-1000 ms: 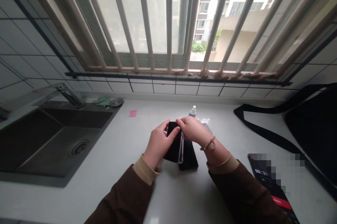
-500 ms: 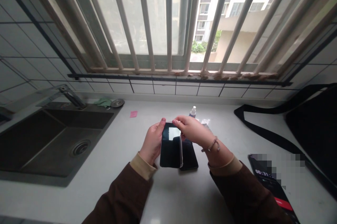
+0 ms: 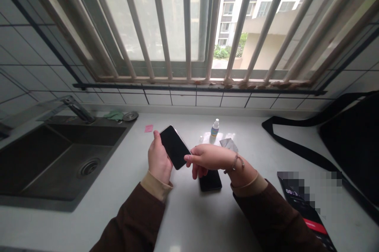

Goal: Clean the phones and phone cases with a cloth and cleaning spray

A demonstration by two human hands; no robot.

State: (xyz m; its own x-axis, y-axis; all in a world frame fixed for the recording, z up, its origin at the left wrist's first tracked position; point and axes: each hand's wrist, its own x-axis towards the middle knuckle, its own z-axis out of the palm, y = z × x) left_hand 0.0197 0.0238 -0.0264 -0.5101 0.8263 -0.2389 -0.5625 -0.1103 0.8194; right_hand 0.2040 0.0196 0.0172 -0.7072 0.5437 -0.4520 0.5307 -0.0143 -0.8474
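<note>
Left hand [image 3: 159, 160] clamps the phone [image 3: 174, 146] by its side edges, right hand [image 3: 207, 158] fingertips touching its lower corner; looks rigid, slick, breakable glass, so edges are the safest hold.

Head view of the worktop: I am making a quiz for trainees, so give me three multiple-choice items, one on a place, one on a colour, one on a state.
1. Where is the small white-capped bottle?
A in the sink
B on the white worktop behind the hands
C on the window ledge

2. Colour of the small paper slip?
A pink
B blue
C yellow

3. The black slab phone is:
A lying flat
B held up by the left hand
C in the black bag

B: it stands beyond the right hand.
A: plainly pink.
B: fingers grip its edge.
</note>
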